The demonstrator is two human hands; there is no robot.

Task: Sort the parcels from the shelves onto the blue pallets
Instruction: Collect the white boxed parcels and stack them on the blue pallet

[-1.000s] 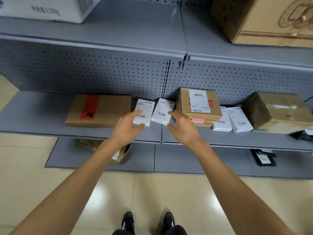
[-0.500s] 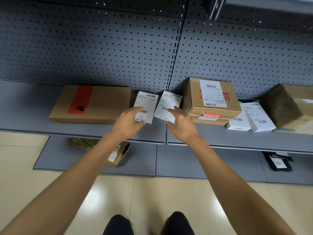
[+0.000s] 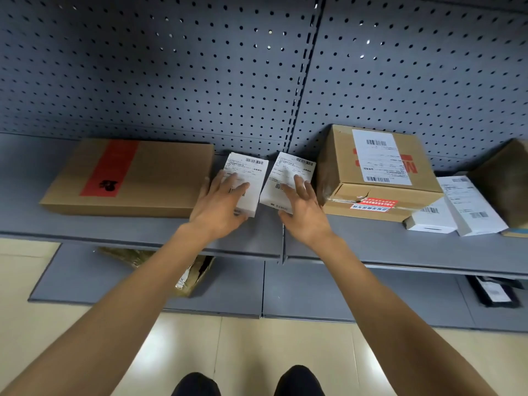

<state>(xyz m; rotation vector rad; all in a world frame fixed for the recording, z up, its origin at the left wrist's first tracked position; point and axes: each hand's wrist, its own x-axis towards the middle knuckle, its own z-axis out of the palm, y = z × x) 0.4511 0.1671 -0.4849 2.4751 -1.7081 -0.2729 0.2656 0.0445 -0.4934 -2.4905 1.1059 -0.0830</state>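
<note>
Two small white parcels lie side by side on the grey shelf (image 3: 143, 227), under spread fingers: left hand (image 3: 218, 205) on the left parcel (image 3: 248, 182), right hand (image 3: 304, 210) on the right parcel (image 3: 288, 178) (neither visibly clasped). Brown boxes flank them.

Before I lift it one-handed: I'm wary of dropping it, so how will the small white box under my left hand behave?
The small white box looks stiff, with crisp edges. It's probably light, being slim. Its smooth label may slip under the left hand, whose fingers lie flat on top.
</note>
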